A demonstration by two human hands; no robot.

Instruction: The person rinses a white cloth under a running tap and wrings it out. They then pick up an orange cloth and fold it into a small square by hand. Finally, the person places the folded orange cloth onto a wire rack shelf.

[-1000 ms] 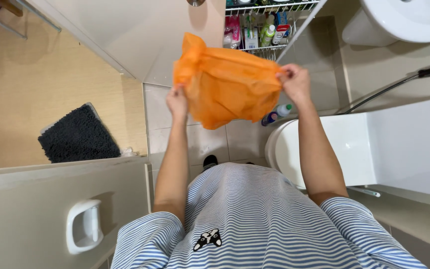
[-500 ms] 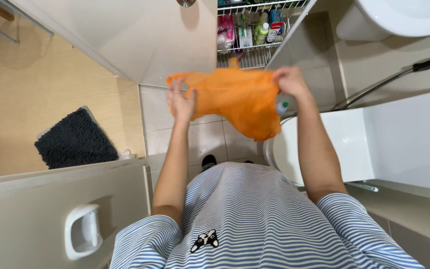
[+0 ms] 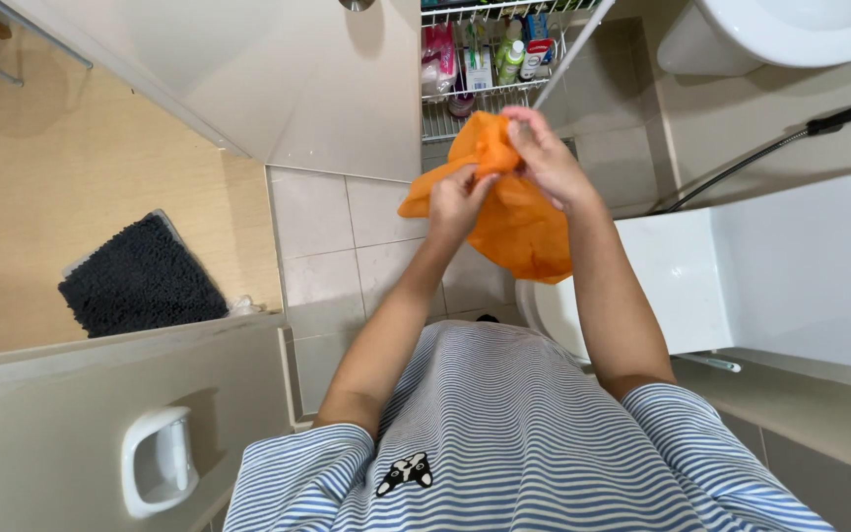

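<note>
Since the earlier frames both hands have converged: the orange plastic bag (image 3: 509, 212), previously spread wide, is now bunched. Left hand (image 3: 457, 202) and right hand (image 3: 544, 158) pinch its top — gathered, not yet tied — above the toilet (image 3: 662, 286).

Orange plastic bag (image 3: 519, 222); blue-and-white striped shirt (image 3: 524, 443); dark grey mat (image 3: 140, 281); white toilet (image 3: 741, 276); pale beige floor tiles (image 3: 347, 246).
</note>
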